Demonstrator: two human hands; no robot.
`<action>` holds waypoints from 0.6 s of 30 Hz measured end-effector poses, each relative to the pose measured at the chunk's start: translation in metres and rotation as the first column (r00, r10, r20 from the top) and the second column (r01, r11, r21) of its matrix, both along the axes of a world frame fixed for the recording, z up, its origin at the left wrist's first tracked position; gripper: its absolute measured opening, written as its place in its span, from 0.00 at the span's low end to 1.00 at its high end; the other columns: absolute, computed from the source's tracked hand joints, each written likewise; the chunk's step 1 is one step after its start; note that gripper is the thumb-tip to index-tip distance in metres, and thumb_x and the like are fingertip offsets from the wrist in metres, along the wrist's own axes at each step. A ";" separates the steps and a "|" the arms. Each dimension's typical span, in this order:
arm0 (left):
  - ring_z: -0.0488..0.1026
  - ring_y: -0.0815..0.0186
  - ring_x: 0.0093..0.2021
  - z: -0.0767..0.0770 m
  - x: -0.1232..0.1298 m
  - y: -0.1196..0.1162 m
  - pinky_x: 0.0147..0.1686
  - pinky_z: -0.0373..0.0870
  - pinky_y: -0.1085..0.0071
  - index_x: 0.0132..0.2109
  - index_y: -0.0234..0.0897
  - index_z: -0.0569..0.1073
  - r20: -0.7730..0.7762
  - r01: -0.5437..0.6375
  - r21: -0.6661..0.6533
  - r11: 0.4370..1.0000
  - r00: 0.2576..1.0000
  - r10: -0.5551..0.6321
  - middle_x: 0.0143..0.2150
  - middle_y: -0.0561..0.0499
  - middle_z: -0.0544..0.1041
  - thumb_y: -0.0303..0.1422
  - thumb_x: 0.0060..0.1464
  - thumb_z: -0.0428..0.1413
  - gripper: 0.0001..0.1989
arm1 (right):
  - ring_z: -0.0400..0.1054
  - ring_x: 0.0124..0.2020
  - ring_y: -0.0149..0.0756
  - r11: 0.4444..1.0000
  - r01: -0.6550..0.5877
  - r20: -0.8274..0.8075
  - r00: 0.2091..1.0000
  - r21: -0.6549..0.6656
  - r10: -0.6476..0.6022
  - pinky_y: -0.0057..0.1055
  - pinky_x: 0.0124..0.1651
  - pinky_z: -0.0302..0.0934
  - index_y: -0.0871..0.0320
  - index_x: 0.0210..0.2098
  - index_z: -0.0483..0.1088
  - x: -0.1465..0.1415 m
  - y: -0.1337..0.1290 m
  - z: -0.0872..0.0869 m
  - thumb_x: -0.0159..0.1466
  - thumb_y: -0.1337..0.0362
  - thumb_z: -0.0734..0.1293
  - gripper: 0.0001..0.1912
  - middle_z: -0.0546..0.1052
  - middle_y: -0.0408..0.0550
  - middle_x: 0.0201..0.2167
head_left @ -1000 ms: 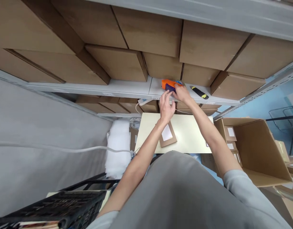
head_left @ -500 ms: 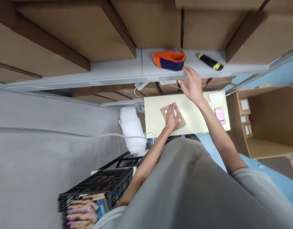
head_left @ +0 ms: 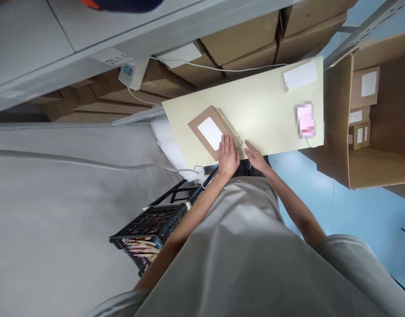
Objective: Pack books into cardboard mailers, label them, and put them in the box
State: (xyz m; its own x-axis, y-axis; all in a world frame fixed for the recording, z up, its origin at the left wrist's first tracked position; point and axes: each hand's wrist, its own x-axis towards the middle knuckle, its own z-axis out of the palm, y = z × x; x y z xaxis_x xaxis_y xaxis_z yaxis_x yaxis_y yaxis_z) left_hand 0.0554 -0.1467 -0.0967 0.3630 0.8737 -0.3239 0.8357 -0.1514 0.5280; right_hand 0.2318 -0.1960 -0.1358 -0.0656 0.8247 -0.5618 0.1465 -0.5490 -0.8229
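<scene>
A flat cardboard box [head_left: 202,123] with a white label [head_left: 210,133] lies at an angle on the left part of the pale yellow table [head_left: 262,110]. My left hand [head_left: 228,156] rests flat on the box's near right corner, fingers stretched out beside the label. Just right of the box, at the table's near edge, my right hand [head_left: 255,157] is open with its fingers apart, holding nothing.
A pink blurred item [head_left: 305,120] and a white paper [head_left: 300,75] lie on the table's right part. A large open carton [head_left: 336,119] with small boxes stands at right. A shelf [head_left: 100,39] runs above; a black crate [head_left: 149,220] and white cable [head_left: 90,161] are at left.
My right hand has come down from the shelf edge by the orange and blue tool to the table beside the box. My left hand now lies at the box's near corner. The view has shifted.
</scene>
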 end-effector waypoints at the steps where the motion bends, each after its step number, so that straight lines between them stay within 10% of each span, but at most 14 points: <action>1: 0.36 0.46 0.89 -0.001 0.001 -0.002 0.87 0.43 0.39 0.84 0.26 0.51 -0.014 -0.002 -0.003 1.000 1.000 0.002 0.88 0.30 0.47 0.32 0.72 0.51 0.40 | 0.55 0.86 0.52 1.000 -0.013 -0.047 0.999 0.008 0.013 0.49 0.90 0.44 0.60 0.82 0.65 -0.003 0.002 -0.001 0.74 0.22 0.54 0.57 0.63 0.55 0.83; 18: 0.38 0.41 0.89 -0.007 0.005 -0.005 0.87 0.43 0.37 0.85 0.23 0.52 -0.049 0.012 0.015 1.000 0.999 -0.011 0.88 0.30 0.47 0.34 0.57 0.60 0.53 | 0.41 0.90 0.40 0.995 -0.095 -0.174 0.981 -0.035 0.087 0.43 0.91 0.33 0.56 0.84 0.59 -0.041 0.081 -0.040 0.77 0.26 0.50 0.52 0.56 0.47 0.87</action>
